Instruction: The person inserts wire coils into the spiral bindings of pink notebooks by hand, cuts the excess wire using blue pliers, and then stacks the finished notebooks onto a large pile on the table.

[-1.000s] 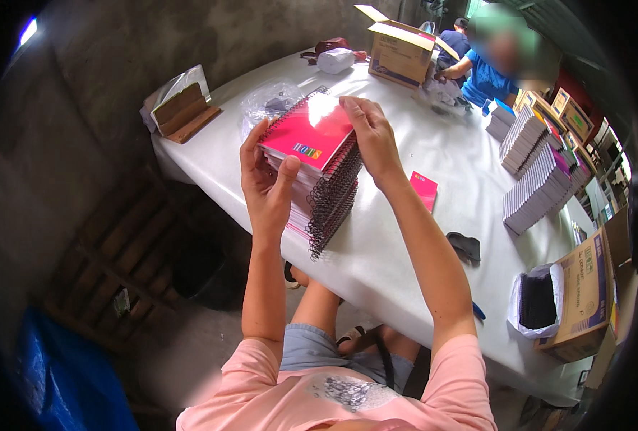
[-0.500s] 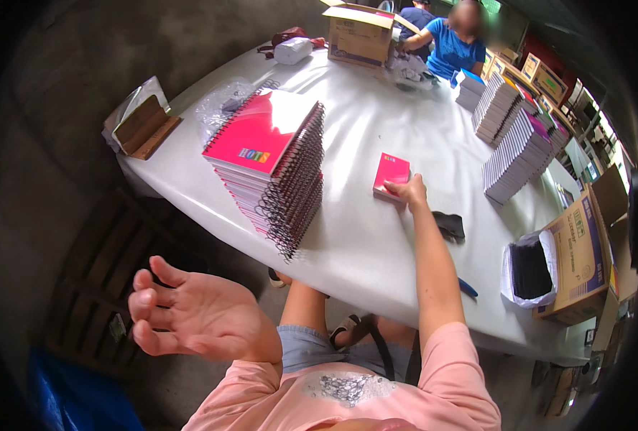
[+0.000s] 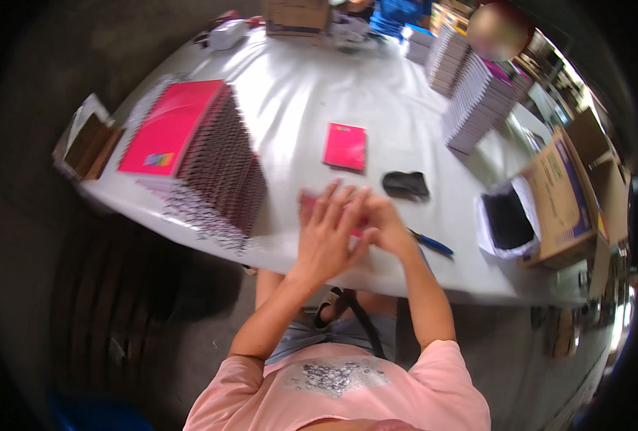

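Observation:
Close to the table's front edge, my two hands meet around a small pink notebook [image 3: 309, 202], blurred by motion. My left hand [image 3: 326, 233] lies across its top with the fingers stretched out. From the right side my right hand [image 3: 385, 221] grips it, its fingers partly hidden behind the left hand. Just beyond my hands another small pink notebook [image 3: 345, 147] rests flat on the white-covered table [image 3: 283, 122]. A tall stack of larger pink spiral notebooks [image 3: 179, 122] stands to the left.
To the right lie a black pouch-like item [image 3: 406, 184] and a blue pen-like tool [image 3: 432, 243]. An open carton [image 3: 560, 194] stands beside a white-lined container of black material [image 3: 509, 219]. Stacks of notebooks [image 3: 481, 100] rise at the far right, near another person. A carton [image 3: 295, 18] sits at the back.
My right hand has drawn back from the spot where the small notebook lies. My left hand has come from the lower left onto the table, joining the right. The view has shifted.

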{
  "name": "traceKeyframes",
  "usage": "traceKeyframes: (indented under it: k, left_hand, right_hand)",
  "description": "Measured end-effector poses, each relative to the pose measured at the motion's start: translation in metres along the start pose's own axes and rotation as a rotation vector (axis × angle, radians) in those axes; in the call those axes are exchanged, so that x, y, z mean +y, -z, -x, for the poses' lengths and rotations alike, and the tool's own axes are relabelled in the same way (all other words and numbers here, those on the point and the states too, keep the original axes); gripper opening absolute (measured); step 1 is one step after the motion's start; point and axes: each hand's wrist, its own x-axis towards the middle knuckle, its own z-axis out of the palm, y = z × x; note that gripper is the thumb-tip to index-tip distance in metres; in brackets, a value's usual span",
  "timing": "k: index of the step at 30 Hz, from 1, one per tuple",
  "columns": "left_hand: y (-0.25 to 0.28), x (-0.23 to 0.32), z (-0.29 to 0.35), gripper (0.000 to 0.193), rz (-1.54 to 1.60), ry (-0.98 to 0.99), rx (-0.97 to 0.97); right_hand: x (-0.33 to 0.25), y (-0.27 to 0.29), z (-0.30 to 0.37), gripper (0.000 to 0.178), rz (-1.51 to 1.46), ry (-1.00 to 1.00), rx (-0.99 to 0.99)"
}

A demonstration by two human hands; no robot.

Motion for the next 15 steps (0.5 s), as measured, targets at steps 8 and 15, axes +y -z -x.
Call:
traceKeyframes:
  k: [8,15]
  left_hand:
    - [-0.05,-0.012,0.016,0.056,-0.173,0.041,-0.061]
    - [-0.058,-0.018,0.012,0.047,-0.256,0.054,0.062]
  right_hand:
    - [0.026,0.175,0.064,0.035,0.995,-0.175,0.73]
    - [0.093,0.233,0.091,0.029,1.322,-0.636,0.609]
